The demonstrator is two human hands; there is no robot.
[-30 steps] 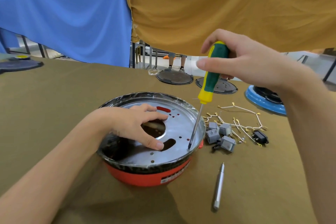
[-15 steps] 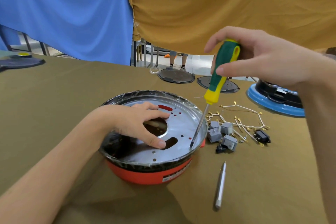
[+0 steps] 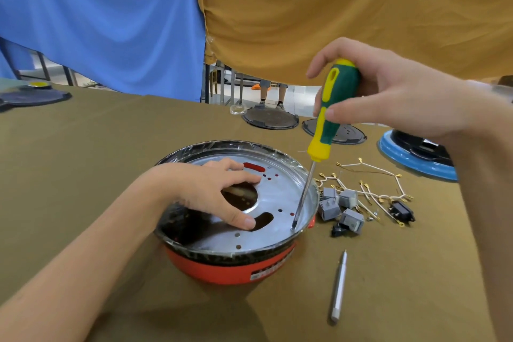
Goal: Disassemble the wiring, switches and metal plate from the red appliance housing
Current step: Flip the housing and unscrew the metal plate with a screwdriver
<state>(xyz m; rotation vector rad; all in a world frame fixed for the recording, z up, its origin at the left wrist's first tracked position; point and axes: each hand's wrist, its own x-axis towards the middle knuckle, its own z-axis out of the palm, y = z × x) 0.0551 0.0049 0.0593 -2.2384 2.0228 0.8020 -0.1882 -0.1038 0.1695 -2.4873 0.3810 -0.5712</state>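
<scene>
Nearest me on the desk (image 3: 83,175), at about five o'clock from the housing, lay a slim silver pen-like tool (image 3: 339,286), untouched. Just beyond it stood the red appliance housing (image 3: 222,269), open side up, its black rim wrapped in clear film, with the metal plate (image 3: 280,197) seated inside it.

My left hand (image 3: 211,191) lay flat across the plate from nine o'clock, fingers spread and fairly straight, the thumb at the edge of a slot and fingertips along the big central hole, pressing to steady it without gripping. My right hand (image 3: 388,97) was curled round the green-and-yellow screwdriver (image 3: 330,111), its tip planted near the plate's edge at about four o'clock.

I judged the plate thin, stiff and light, with sharp stamped edges, and slippery where it was bare. The central hole or the curved slots looked like the safest places to hook a finger and lift once it was free. The housing seemed light enough to skid, hence the steadying palm.

At three o'clock the grey switches (image 3: 340,205), a black socket (image 3: 401,211) and the loose wiring (image 3: 369,183) with its small gold terminals lay in a heap beside the housing; these would be fiddly, springy things, best picked up by the bodies.

I could not see the screw head under the tip, nor what lay beneath the plate. My palm hid its near-left part, the label on the red wall was unreadable, and the blue-rimmed appliance (image 3: 416,155) at two o'clock was partly behind my wrist.
</scene>
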